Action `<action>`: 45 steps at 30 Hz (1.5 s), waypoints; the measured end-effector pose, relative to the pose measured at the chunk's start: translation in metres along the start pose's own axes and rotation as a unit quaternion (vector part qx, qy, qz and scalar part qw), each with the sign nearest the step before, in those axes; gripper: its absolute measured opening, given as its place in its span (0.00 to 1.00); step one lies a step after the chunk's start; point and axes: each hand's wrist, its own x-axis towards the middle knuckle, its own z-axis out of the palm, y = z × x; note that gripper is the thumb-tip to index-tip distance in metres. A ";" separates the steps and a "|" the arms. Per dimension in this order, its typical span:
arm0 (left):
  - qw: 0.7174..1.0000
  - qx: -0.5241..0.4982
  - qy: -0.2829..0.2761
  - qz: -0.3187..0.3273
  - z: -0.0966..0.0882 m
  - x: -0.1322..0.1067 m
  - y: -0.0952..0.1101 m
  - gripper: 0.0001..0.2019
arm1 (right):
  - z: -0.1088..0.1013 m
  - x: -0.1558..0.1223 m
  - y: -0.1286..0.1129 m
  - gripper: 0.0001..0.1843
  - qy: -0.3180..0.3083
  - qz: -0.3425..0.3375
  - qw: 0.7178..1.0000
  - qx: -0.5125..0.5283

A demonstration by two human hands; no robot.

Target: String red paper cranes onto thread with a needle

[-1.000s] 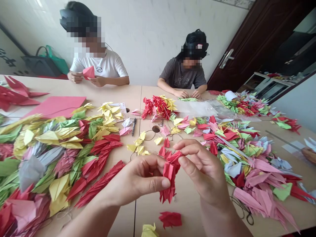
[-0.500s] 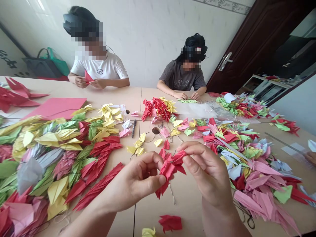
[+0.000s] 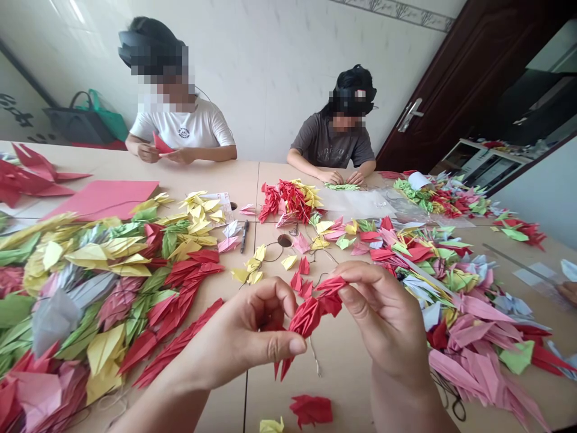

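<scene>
Between my two hands is a bunch of red folded-paper cranes (image 3: 311,316), held above the table. My left hand (image 3: 252,337) is closed on its left end, with the thumb along the lower side. My right hand (image 3: 383,313) pinches the upper right end between thumb and fingers. A thin pale string (image 3: 314,356) hangs below the bunch. Just behind it, more small red folded pieces (image 3: 301,281) lie on the table. Nearer to me rest a red folded piece (image 3: 311,409) and a yellow one (image 3: 271,426).
Heaped strings of coloured folded paper (image 3: 103,258) cover the left; another heap (image 3: 473,313) lies at right. A pen (image 3: 244,236), red paper sheets (image 3: 103,199) and a plastic bag (image 3: 356,203) lie farther back. Two people (image 3: 183,129) sit opposite, folding paper; another person's hand (image 3: 568,291) shows at the right edge.
The red bunch has turned and closed up in my fingers, its points now gathered toward the lower left. My right hand has shifted slightly right and down. The person in white has lowered the red paper slightly.
</scene>
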 end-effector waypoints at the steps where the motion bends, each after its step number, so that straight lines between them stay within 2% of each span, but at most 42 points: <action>1: 1.000 -0.002 0.001 0.003 0.000 0.000 0.001 0.15 | 0.000 0.000 0.000 0.08 -0.001 0.008 1.000 -0.008; 4: 1.000 0.005 0.009 0.005 0.000 0.000 0.001 0.14 | 0.000 0.002 -0.001 0.15 -0.015 0.012 1.000 -0.004; 7: 1.000 0.024 0.015 0.004 -0.001 -0.001 0.001 0.13 | -0.002 0.003 -0.003 0.16 -0.080 -0.013 0.997 0.009; 10: 1.000 0.017 0.003 0.004 -0.002 0.000 0.000 0.12 | -0.004 0.004 -0.006 0.13 -0.158 0.003 0.987 -0.002; 13: 1.000 0.011 -0.004 -0.006 -0.001 0.002 0.000 0.12 | -0.004 0.004 -0.007 0.05 -0.186 0.014 0.982 0.007; 16: 1.000 0.008 -0.005 -0.018 -0.001 0.003 0.000 0.12 | -0.002 0.005 -0.008 0.02 -0.179 0.012 0.984 0.020; 24: 0.999 -0.035 -0.017 -0.029 -0.004 0.004 -0.001 0.12 | -0.001 0.007 -0.006 0.04 -0.145 0.023 0.987 0.064; 29: 1.000 0.000 0.002 -0.005 -0.003 0.005 0.002 0.12 | 0.000 0.010 -0.006 0.04 -0.123 0.031 0.987 0.103; 33: 0.998 0.043 0.026 0.042 -0.004 0.004 0.004 0.13 | 0.000 0.011 -0.005 0.04 -0.101 0.029 0.986 0.133; 37: 0.997 0.073 0.010 0.038 -0.005 0.002 0.000 0.18 | 0.002 0.010 -0.003 0.05 -0.100 0.024 0.985 0.142; 41: 1.000 0.024 -0.006 0.018 -0.002 0.004 -0.010 0.19 | 0.008 0.007 -0.001 0.07 -0.107 0.013 0.986 0.128; 45: 0.997 -0.066 0.028 -0.017 0.005 0.009 -0.017 0.18 | 0.012 0.006 0.000 0.07 -0.099 0.006 0.989 0.109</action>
